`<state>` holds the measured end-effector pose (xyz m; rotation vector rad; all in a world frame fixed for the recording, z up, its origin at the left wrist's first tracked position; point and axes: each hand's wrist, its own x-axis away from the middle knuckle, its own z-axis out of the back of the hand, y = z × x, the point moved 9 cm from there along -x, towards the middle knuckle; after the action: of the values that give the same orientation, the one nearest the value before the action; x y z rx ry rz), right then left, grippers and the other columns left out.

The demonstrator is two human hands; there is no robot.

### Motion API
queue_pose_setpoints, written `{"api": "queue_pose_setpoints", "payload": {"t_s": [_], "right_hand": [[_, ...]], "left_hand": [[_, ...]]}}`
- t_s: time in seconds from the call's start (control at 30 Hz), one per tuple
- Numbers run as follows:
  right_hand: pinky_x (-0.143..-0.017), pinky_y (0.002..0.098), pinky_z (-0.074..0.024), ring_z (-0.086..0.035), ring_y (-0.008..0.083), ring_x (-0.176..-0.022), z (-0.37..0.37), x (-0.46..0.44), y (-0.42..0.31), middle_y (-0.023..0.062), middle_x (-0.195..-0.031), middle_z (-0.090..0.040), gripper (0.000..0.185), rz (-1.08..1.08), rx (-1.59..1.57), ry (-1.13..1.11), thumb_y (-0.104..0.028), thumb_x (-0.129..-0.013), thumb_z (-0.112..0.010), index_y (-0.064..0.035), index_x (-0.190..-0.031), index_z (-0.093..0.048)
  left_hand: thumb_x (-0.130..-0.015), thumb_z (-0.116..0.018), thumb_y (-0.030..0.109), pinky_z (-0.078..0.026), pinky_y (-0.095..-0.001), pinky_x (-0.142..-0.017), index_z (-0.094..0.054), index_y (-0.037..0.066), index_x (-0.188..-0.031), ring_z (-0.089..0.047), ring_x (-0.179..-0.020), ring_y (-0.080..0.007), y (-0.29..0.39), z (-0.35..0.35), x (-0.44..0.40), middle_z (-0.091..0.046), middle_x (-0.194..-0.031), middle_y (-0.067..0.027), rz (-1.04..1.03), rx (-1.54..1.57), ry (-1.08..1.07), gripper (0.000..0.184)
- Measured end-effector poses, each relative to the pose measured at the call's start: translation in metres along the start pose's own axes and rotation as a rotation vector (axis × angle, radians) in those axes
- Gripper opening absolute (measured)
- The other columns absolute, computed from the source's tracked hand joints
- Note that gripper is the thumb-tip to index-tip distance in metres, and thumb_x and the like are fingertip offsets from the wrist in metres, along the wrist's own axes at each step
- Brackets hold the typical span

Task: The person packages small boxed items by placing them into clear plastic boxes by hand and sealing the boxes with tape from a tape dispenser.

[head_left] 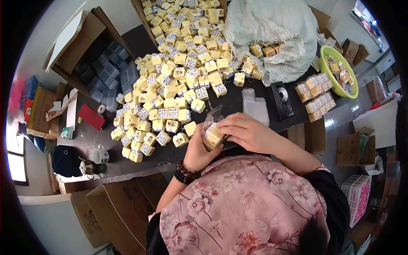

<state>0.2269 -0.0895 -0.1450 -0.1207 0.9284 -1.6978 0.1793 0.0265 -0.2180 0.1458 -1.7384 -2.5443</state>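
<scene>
My left hand [198, 152] is wrapped round a clear plastic box [216, 113] whose lid stands up. Inside it are small yellow boxes [211, 137] with printed sides. The fingers of my right hand [248, 131] are bent over the top of these and press against them; the fingertips are partly hidden. Just beyond my left hand begins a large heap of the same small yellow boxes [172, 103], many with white faces marked in dark print. Close to my right hand lie empty clear plastic boxes [256, 111] on the dark table [225, 95].
A black tape dispenser [282, 102] stands right of the clear boxes. Filled packs [319, 102] are stacked by a green basin [355, 91]. Behind sits a white woven sack [272, 25]. Leftward are a carton of clear boxes [106, 76], a red notebook [92, 117] and a mug [100, 154].
</scene>
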Motion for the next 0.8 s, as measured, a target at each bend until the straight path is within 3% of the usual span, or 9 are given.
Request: {"api": "queue_pose_setpoints", "payload": {"t_s": [0.1,0.17,0.37,0.5,0.57,0.6,0.67,0.7,0.8], "right_hand": [[-0.082,0.0336,-0.0452,-0.055,0.0233,-0.104,0.008,0.001,-0.010,0.0025,-0.110,-0.061,0.035,0.165,0.160,-0.005,-0.008,-0.075,-0.073,-0.0094,-0.109,-0.063],[-0.080,0.0325,-0.0414,-0.055,0.0212,-0.096,0.021,0.002,-0.022,-0.0020,-0.098,-0.064,0.022,0.252,0.216,0.085,-0.013,-0.074,-0.076,-0.0115,-0.094,-0.069],[-0.080,0.0330,-0.0416,-0.052,0.0216,-0.095,0.023,0.001,0.009,-0.0040,-0.079,-0.061,0.011,-0.065,-0.181,0.191,-0.016,-0.078,-0.076,-0.0133,-0.088,-0.073],[-0.084,0.0324,-0.0438,-0.053,0.0219,-0.098,0.016,0.001,-0.018,0.0009,-0.090,-0.061,0.017,0.157,0.068,0.083,-0.013,-0.080,-0.074,-0.0103,-0.096,-0.072],[-0.093,0.0328,-0.0416,-0.052,0.0222,-0.105,0.027,0.010,-0.007,0.0083,-0.109,-0.056,0.026,-0.001,-0.232,0.295,-0.012,-0.083,-0.072,-0.0062,-0.108,-0.068],[-0.093,0.0328,-0.0416,-0.052,0.0222,-0.105,0.023,0.012,-0.005,0.0083,-0.109,-0.056,0.026,-0.001,-0.231,0.295,-0.012,-0.083,-0.072,-0.0062,-0.108,-0.068],[-0.098,0.0333,-0.0392,-0.051,0.0228,-0.112,0.004,0.018,0.025,0.0137,-0.122,-0.048,0.036,-0.199,-0.648,0.278,-0.012,-0.084,-0.071,-0.0031,-0.117,-0.062],[-0.099,0.0336,-0.0390,-0.050,0.0224,-0.113,0.001,0.017,0.021,0.0125,-0.121,-0.048,0.039,-0.144,-0.557,0.192,-0.015,-0.084,-0.072,-0.0053,-0.120,-0.060],[-0.098,0.0343,-0.0402,-0.049,0.0224,-0.114,-0.002,0.015,0.016,0.0131,-0.122,-0.047,0.039,-0.087,-0.426,0.109,-0.016,-0.083,-0.073,-0.0057,-0.117,-0.060]], "left_hand": [[-0.076,-0.074,0.007,-0.047,-0.0312,-0.088,-0.038,0.001,-0.130,-0.058,-0.103,-0.0188,-0.004,-0.008,0.003,-0.057,-0.112,-0.0134,0.015,0.151,-0.115,0.065],[-0.075,-0.073,0.001,-0.045,-0.0306,-0.093,-0.036,0.002,-0.132,-0.052,-0.110,-0.0150,-0.006,-0.024,0.006,-0.052,-0.120,-0.0089,0.106,0.620,-0.255,0.068],[-0.075,-0.072,-0.005,-0.042,-0.0302,-0.098,-0.033,0.003,-0.134,-0.049,-0.113,-0.0135,0.007,-0.030,0.004,-0.049,-0.124,-0.0064,0.046,0.521,-0.324,0.071],[-0.073,-0.074,-0.006,-0.041,-0.0303,-0.099,-0.034,0.004,-0.134,-0.048,-0.116,-0.0134,0.002,-0.030,0.007,-0.048,-0.124,-0.0055,0.118,0.544,-0.311,0.074],[-0.083,-0.072,0.014,-0.041,-0.0327,-0.100,-0.030,0.005,-0.138,-0.048,-0.119,-0.0150,0.007,-0.028,0.008,-0.047,-0.129,-0.0063,0.028,0.680,-0.275,0.070],[-0.083,-0.072,0.014,-0.041,-0.0327,-0.100,-0.030,0.005,-0.138,-0.048,-0.119,-0.0150,0.005,-0.029,0.008,-0.047,-0.129,-0.0063,0.027,0.680,-0.275,0.070],[-0.093,-0.058,0.037,-0.040,-0.0360,-0.102,-0.025,0.005,-0.143,-0.047,-0.122,-0.0175,0.006,-0.036,0.010,-0.044,-0.135,-0.0079,0.077,1.151,-0.317,0.068],[-0.096,-0.042,0.051,-0.040,-0.0393,-0.102,-0.026,0.005,-0.145,-0.049,-0.122,-0.0210,0.001,-0.042,0.013,-0.045,-0.136,-0.0115,0.140,1.150,-0.359,0.069],[-0.096,-0.044,0.043,-0.043,-0.0390,-0.101,-0.033,0.005,-0.141,-0.052,-0.119,-0.0220,-0.003,-0.045,0.014,-0.050,-0.132,-0.0124,0.296,1.192,-0.366,0.060]]}}
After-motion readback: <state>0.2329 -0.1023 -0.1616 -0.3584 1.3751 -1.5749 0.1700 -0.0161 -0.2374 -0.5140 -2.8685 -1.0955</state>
